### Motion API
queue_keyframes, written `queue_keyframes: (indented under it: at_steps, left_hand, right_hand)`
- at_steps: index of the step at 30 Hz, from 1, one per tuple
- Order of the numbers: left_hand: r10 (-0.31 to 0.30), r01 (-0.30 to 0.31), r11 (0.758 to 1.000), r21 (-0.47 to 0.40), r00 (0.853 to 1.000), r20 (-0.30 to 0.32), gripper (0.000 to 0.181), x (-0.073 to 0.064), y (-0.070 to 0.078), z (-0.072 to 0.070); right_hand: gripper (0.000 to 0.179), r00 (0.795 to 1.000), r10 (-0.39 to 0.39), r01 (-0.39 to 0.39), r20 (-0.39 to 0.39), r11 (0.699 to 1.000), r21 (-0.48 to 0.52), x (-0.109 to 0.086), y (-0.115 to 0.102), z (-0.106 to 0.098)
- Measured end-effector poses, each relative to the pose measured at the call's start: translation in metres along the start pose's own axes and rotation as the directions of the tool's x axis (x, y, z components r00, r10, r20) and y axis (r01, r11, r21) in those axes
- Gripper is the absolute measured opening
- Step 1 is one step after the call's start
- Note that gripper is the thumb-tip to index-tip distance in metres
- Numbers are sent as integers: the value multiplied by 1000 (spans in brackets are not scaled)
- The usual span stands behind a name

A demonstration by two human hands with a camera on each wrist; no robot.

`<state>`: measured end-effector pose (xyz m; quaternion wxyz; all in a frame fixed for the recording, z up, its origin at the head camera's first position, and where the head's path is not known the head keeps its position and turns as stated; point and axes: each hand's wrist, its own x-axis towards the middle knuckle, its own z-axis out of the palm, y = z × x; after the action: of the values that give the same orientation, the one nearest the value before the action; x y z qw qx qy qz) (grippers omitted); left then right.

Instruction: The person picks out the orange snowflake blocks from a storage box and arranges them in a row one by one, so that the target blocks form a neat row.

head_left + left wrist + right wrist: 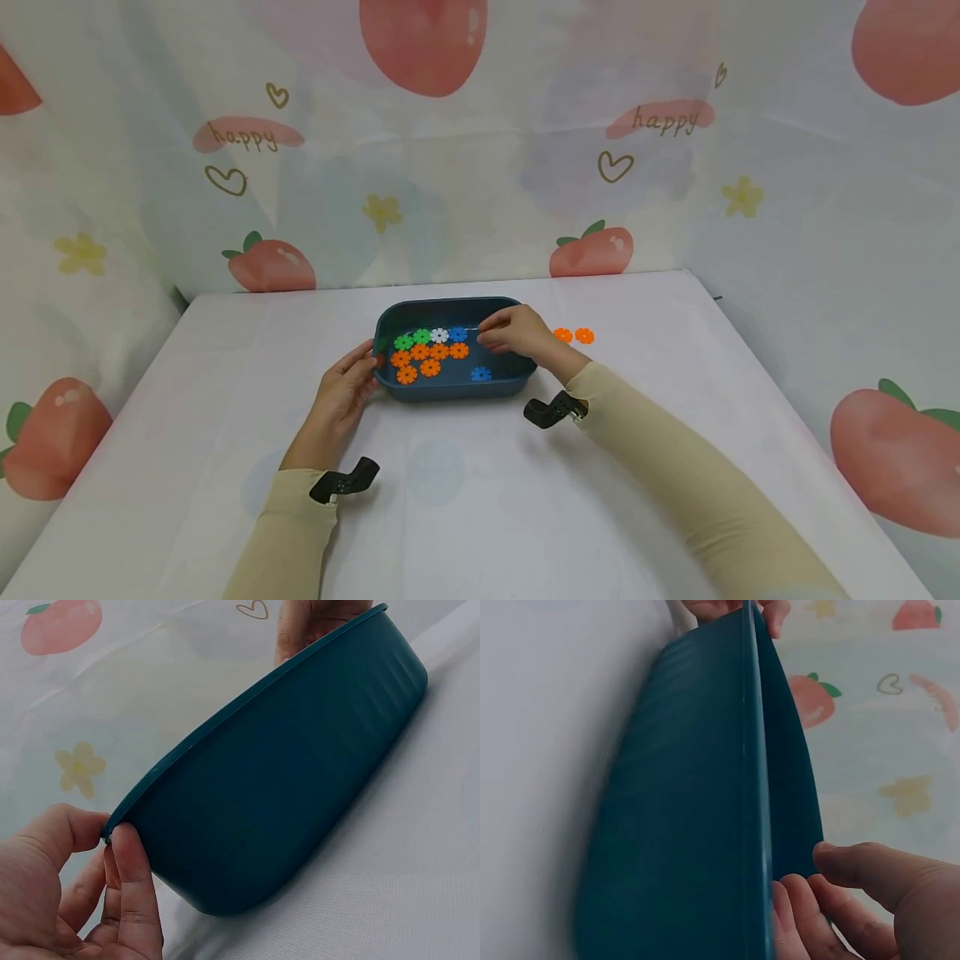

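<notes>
A dark teal plastic basin (450, 390) stands on the table with several flower-shaped discs inside: orange discs (430, 367), green discs (403, 342), a white disc (439, 335) and blue discs (481, 374). My left hand (347, 392) pinches the basin's left end at the rim, thumb above and fingers below, as the left wrist view shows. Over the basin's right part hangs my right hand (517, 333), fingers loosely bent inside the rim. In the right wrist view its thumb (855, 862) sits a little apart from the fingers, and no disc shows between them.
Two orange discs (584, 336) lie on the white table (450, 517) just right of the basin. Behind the table hangs a printed cloth backdrop (480, 183) with peaches and flowers. A black wrist camera (345, 481) is strapped to each sleeve.
</notes>
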<state>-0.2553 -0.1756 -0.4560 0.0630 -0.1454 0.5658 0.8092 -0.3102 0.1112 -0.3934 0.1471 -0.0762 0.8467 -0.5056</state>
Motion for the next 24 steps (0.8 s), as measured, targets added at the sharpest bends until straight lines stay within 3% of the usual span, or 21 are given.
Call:
queue_keyframes:
  at_steps: [8, 24]
  left_hand:
    - [-5, 5, 1000, -18, 1000, -10, 49, 1, 1, 0]
    - [2, -3, 1000, -18, 1000, -9, 47, 1, -1, 0]
  right_hand:
    - [31, 1000, 18, -17, 12, 1000, -9, 14, 0, 13]
    - [24, 993, 109, -111, -42, 992, -52, 28, 9, 29]
